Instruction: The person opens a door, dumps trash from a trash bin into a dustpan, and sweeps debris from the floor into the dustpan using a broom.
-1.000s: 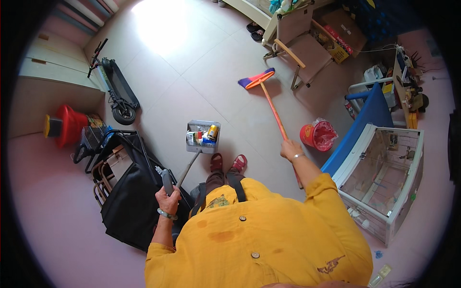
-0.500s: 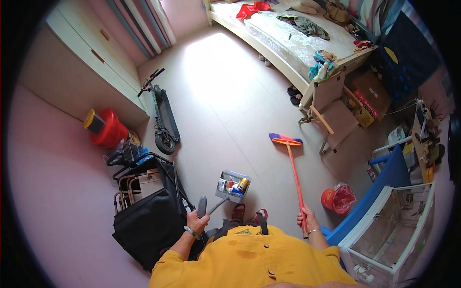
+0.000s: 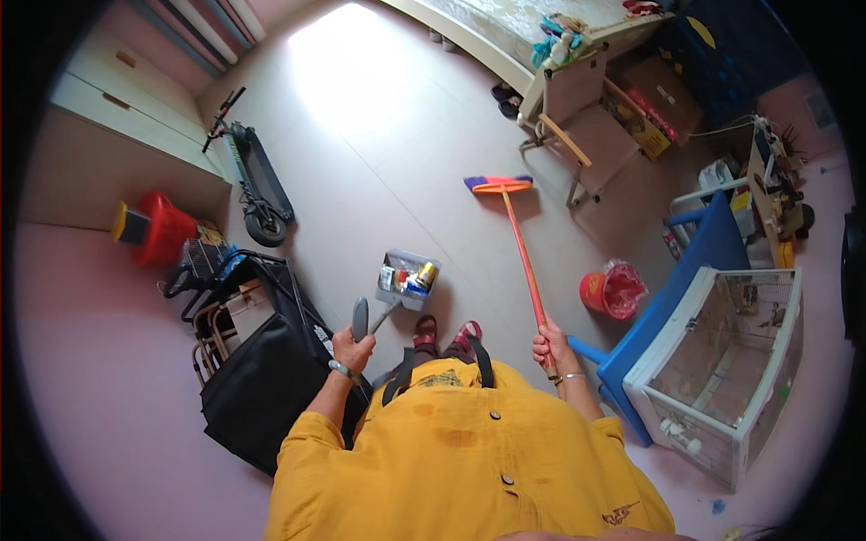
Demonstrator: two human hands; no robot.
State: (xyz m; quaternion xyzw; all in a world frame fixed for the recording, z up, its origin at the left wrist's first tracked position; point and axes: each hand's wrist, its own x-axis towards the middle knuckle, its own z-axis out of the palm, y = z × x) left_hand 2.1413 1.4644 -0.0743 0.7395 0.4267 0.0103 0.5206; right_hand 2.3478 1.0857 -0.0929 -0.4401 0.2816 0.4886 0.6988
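My left hand point(image 3: 353, 351) is wrapped round the grey handle of a long-handled dustpan point(image 3: 391, 294). Inside the pan lie a yellow can point(image 3: 426, 274) and several small packets and wrappers. My right hand point(image 3: 552, 346) grips the lower end of a broom's orange-red stick. The broom point(image 3: 523, 253) reaches away from me, its purple and orange bristle head out over the pale floor tiles at the far end. A red bucket point(image 3: 606, 293) with a pink plastic liner stands to the right of the stick.
On the left are a black scooter point(image 3: 262, 180), a red bin point(image 3: 164, 227) and a black folding cart point(image 3: 265, 401). At right stand a blue table point(image 3: 678, 293), a white cage point(image 3: 722, 361) and a folding chair point(image 3: 591, 144). A bed point(image 3: 483, 36) lies beyond.
The view has tilted nearer my body, so the room sits higher and further left. Both hands keep their hold on the dustpan and broom; the pan's contents look the same.
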